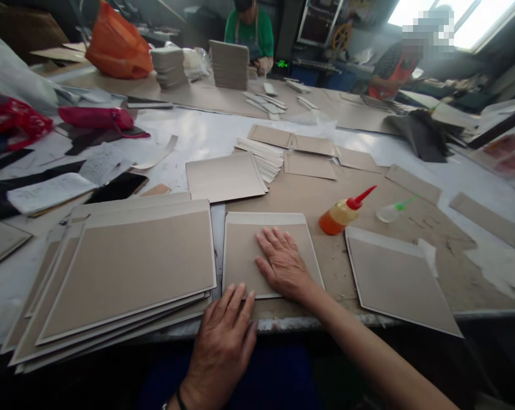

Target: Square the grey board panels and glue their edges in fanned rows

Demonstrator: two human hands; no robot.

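Observation:
A beige board panel (pixel 244 250) with a pale border lies flat at the table's front. My right hand (pixel 283 259) rests palm down on it, fingers stretched out. At the panel's lower left corner is my left hand (pixel 225 336), its fingertips on the near edge and its fingers extended; it grips nothing that I can see. To the left lies a stack of similar panels (pixel 141 256), slightly fanned. Another such panel (pixel 398 279) lies on the right, reaching past the front edge.
Behind the panel are a squeeze bottle (pixel 334 219) with a red nozzle, a small green-tipped bottle (pixel 389 212), another board (pixel 223 176) and a fan of pale strips (pixel 263 159). A phone (pixel 118 187) lies left. Two people (pixel 251 31) work across the table.

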